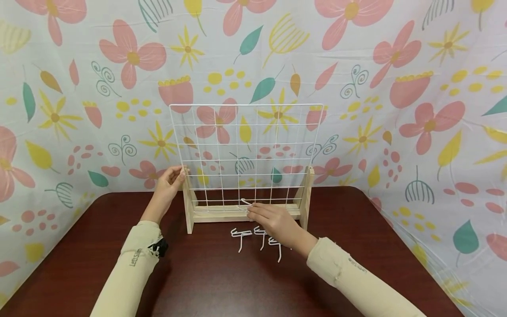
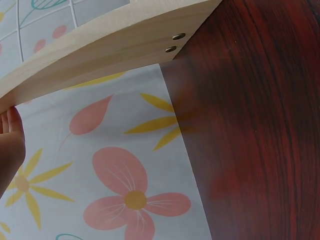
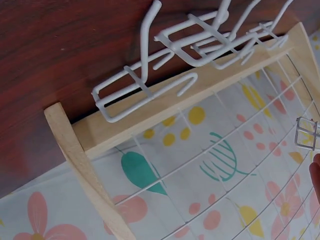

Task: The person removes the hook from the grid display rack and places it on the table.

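A white wire grid panel [image 1: 245,105] stands upright in a pale wooden stand [image 1: 222,217] on the table. At the stand's left side, my left hand [image 1: 168,189] grips the top of the wooden upright with thumb and fingertips; the left wrist view has only those fingers [image 2: 16,122] at its edge. My right hand [image 1: 275,222] pinches a white wire hook [image 3: 306,134] in front of the grid's lower rows. Whether that hook touches the grid, I cannot tell. Several more white hooks [image 1: 241,233] lie on the table below the right hand, partly overlapping in the right wrist view.
The dark reddish-brown table [image 1: 206,273] has a rounded back edge. Behind it hangs a white cloth [image 1: 344,127] printed with flowers and leaves. Two metal screws [image 2: 178,36] show in the stand's side piece.
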A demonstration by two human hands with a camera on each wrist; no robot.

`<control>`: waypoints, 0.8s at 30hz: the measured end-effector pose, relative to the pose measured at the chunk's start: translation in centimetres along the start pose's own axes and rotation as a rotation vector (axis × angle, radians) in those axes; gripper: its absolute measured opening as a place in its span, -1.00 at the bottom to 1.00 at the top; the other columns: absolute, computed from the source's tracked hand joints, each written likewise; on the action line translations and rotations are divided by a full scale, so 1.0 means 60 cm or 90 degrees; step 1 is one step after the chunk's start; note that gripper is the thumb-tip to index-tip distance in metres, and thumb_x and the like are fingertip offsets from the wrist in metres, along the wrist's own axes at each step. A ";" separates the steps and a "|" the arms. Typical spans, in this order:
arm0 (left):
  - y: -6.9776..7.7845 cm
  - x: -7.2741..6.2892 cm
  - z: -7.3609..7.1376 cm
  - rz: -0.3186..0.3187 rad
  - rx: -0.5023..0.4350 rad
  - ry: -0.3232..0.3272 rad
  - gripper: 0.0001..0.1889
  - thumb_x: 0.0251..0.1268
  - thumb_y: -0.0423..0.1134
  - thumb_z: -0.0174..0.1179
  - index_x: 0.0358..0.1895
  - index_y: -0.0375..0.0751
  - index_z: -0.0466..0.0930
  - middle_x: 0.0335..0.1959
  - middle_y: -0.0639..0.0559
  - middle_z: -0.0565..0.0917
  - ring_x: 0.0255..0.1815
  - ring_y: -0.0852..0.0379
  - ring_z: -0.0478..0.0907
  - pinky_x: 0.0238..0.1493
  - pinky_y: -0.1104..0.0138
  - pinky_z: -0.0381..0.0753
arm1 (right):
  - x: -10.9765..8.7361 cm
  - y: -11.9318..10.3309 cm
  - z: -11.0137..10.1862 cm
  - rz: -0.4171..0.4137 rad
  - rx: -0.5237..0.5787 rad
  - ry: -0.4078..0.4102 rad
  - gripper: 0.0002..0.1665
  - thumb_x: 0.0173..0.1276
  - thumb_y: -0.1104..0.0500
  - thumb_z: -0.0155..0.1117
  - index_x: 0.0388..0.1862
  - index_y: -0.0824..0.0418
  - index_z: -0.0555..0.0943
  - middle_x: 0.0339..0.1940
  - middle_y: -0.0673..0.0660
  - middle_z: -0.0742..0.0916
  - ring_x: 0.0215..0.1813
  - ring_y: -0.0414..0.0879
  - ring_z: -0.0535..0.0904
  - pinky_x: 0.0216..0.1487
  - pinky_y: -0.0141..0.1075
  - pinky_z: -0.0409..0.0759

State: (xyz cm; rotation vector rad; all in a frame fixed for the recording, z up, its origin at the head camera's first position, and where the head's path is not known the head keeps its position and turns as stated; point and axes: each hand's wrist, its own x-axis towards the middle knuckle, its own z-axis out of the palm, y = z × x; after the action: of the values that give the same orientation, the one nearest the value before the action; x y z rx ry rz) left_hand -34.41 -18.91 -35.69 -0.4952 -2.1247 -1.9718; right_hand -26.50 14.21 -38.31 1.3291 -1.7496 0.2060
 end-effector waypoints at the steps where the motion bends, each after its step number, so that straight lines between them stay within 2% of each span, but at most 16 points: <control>1: 0.000 0.000 0.000 0.002 -0.001 0.001 -0.54 0.49 -0.24 0.00 0.29 -0.50 0.26 0.15 -0.18 0.49 0.05 0.35 0.42 0.08 0.58 0.40 | -0.002 -0.001 0.000 0.000 0.001 -0.003 -0.56 0.55 0.32 -0.19 -0.21 0.33 0.70 -0.16 0.20 0.75 -0.10 0.06 0.69 -0.02 -0.22 0.63; 5: -0.001 0.001 0.000 0.008 -0.006 0.002 -0.54 0.49 -0.25 0.02 0.27 -0.51 0.27 0.10 -0.11 0.53 0.04 0.33 0.43 0.07 0.58 0.40 | -0.009 -0.007 -0.002 -0.004 0.004 -0.019 -0.53 0.55 0.35 -0.23 -0.20 0.32 0.71 -0.17 0.20 0.75 -0.09 0.05 0.69 -0.01 -0.22 0.63; 7: -0.001 -0.001 -0.001 0.005 -0.004 0.001 -0.54 0.49 -0.25 0.01 0.28 -0.51 0.25 0.05 0.03 0.55 0.04 0.34 0.42 0.07 0.59 0.40 | -0.013 -0.010 -0.003 -0.010 0.001 -0.026 -0.55 0.49 0.41 -0.21 -0.19 0.33 0.71 -0.17 0.20 0.75 -0.08 0.05 0.69 -0.01 -0.22 0.63; 10: -0.001 -0.002 -0.002 0.004 -0.008 0.001 -0.53 0.49 -0.24 0.01 0.28 -0.51 0.25 0.01 0.15 0.56 0.04 0.33 0.42 0.07 0.58 0.40 | -0.019 -0.013 -0.004 -0.022 -0.001 -0.031 -0.60 0.27 0.52 -0.10 -0.19 0.34 0.70 -0.17 0.20 0.75 -0.08 0.05 0.69 -0.01 -0.21 0.63; 13: -0.001 -0.002 -0.001 0.008 -0.007 0.000 -0.53 0.49 -0.23 0.02 0.27 -0.52 0.26 0.04 0.06 0.56 0.05 0.33 0.43 0.08 0.57 0.40 | -0.025 -0.016 -0.005 -0.034 0.003 -0.039 -0.60 0.05 0.56 0.04 -0.20 0.34 0.69 -0.18 0.20 0.75 -0.08 0.05 0.69 -0.03 -0.21 0.64; 16: -0.004 0.000 -0.002 0.009 -0.005 0.002 -0.55 0.49 -0.23 0.02 0.26 -0.51 0.28 0.05 0.01 0.54 0.05 0.33 0.43 0.08 0.56 0.41 | -0.030 -0.019 -0.004 -0.045 0.003 -0.048 -0.68 0.11 0.50 0.12 -0.19 0.32 0.69 -0.18 0.19 0.75 -0.09 0.03 0.69 -0.03 -0.22 0.64; 19: -0.008 0.003 -0.003 0.006 -0.011 0.000 -0.56 0.49 -0.26 0.00 0.27 -0.51 0.27 -0.01 0.14 0.56 0.04 0.34 0.43 0.07 0.57 0.41 | -0.034 -0.022 -0.003 -0.051 0.003 -0.054 -0.75 0.34 0.39 0.05 -0.19 0.30 0.68 -0.17 0.17 0.75 -0.09 0.01 0.68 -0.03 -0.23 0.63; 21: -0.011 0.005 -0.004 0.005 -0.015 -0.001 -0.56 0.49 -0.30 -0.01 0.28 -0.52 0.25 -0.06 0.25 0.56 0.03 0.35 0.43 0.07 0.58 0.41 | -0.037 -0.024 -0.001 -0.054 0.005 -0.058 -0.73 0.44 0.33 -0.01 -0.19 0.29 0.68 -0.18 0.15 0.75 -0.09 0.00 0.68 -0.02 -0.23 0.63; 24: -0.012 0.006 -0.006 0.003 -0.016 0.000 -0.57 0.49 -0.32 -0.02 0.29 -0.52 0.24 -0.03 0.22 0.56 0.03 0.36 0.43 0.07 0.58 0.40 | -0.040 -0.026 0.001 -0.059 0.003 -0.068 -0.73 0.47 0.28 0.00 -0.20 0.27 0.68 -0.21 0.11 0.75 -0.09 0.00 0.68 0.00 -0.24 0.62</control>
State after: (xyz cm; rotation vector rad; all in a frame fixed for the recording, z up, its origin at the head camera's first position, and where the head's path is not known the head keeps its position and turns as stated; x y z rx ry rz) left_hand -35.03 -19.25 -36.19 -0.5037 -2.0994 -1.9989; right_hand -25.18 15.17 -40.64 1.4445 -1.7719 0.0877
